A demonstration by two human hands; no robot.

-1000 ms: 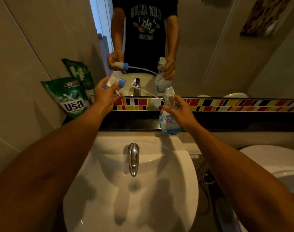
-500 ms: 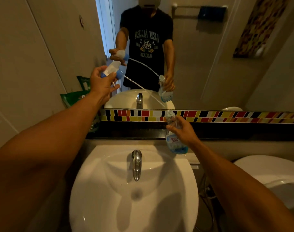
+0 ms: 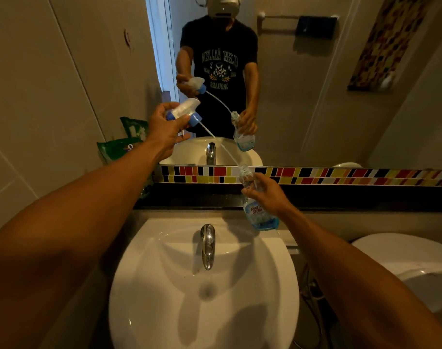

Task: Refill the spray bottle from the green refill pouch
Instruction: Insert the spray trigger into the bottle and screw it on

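My left hand (image 3: 164, 129) grips the white and blue trigger sprayer head (image 3: 186, 110), lifted up and to the left. Its thin dip tube (image 3: 215, 138) slants down to the open neck of the clear spray bottle (image 3: 256, 210); the tube's tip is still at the neck. My right hand (image 3: 269, 195) holds that bottle around its upper body, tilted, over the sink's back right edge. A little blue liquid sits at its bottom. The green refill pouch (image 3: 118, 148) leans against the left wall on the ledge, partly hidden by my left forearm.
A white sink (image 3: 164, 311) with a chrome tap (image 3: 207, 245) lies below my arms. A dark ledge (image 3: 341, 197) and coloured tile strip run under the mirror, which reflects a person and the bottle. A white toilet (image 3: 404, 268) stands at the right.
My left hand has raised the sprayer head up and away, drawing the dip tube almost out of the bottle. The view has tilted upward, so the bottle and sink sit lower in frame.
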